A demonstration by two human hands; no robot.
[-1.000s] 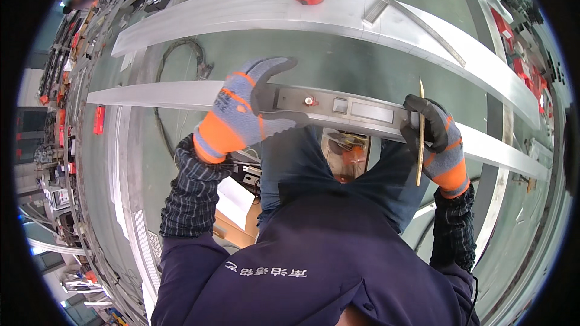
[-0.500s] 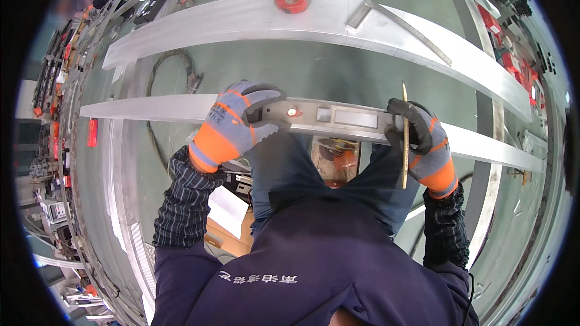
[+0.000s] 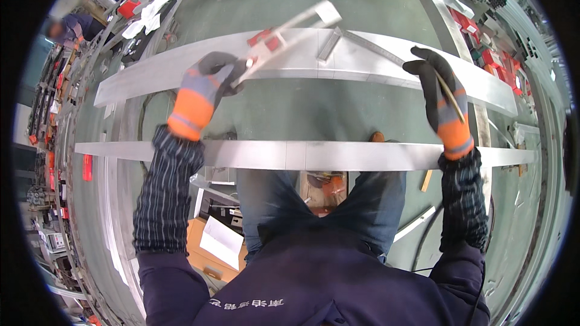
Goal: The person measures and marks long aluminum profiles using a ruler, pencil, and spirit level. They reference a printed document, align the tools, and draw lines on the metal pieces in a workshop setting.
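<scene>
While 2 aluminium bars lie ahead, left hand grips 1 level, right hand 1 rod.

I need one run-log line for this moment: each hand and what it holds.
left hand: grips metal tool with red part, raised over far aluminium bar | right hand: holds thin yellowish stick | near aluminium bar: untouched

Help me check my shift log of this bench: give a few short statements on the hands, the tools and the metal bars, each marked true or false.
1. The left hand grips a silver level with a red part. True.
2. The right hand is bare. False: it wears a grey and orange glove.
3. The right hand holds a thin yellowish stick. True.
4. The level lies flat on the near metal bar. False: it is lifted over the far metal bar.
</scene>
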